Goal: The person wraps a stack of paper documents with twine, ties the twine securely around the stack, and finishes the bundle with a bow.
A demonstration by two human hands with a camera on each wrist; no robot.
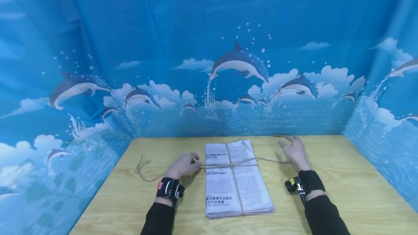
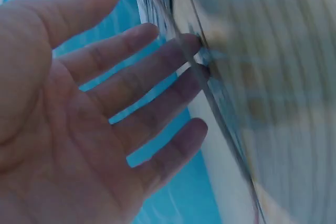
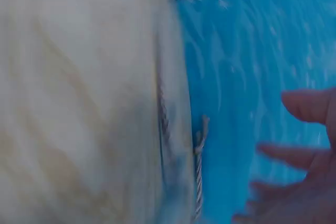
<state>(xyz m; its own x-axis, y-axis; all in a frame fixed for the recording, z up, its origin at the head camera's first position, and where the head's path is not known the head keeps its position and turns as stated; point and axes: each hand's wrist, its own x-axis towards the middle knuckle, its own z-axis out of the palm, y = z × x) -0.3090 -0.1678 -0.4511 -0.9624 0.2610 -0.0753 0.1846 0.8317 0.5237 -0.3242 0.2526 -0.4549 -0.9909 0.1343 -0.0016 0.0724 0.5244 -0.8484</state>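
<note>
A stack of printed newspapers (image 1: pixel 218 188) lies on the table, with thin brown twine (image 1: pixel 237 189) crossing it lengthwise and widthwise. The strands meet near the middle of the top sheet. At the left edge of the stack is my left hand (image 1: pixel 183 165), close over the twine's left length. In the left wrist view its fingers are spread and the twine (image 2: pixel 215 103) passes across the fingertips. My right hand (image 1: pixel 295 153) hovers right of the stack with fingers extended, above the right length of twine. A frayed twine end (image 3: pixel 202 135) shows apart from that hand in the right wrist view.
A wooden table (image 1: pixel 117 206) carries the stack. Left of the left hand, a loose twine tail (image 1: pixel 141 171) curls on the tabletop. Another bit of twine (image 1: pixel 277 135) lies at the back edge. A blue dolphin-print curtain (image 1: pixel 196 17) encloses the back and sides.
</note>
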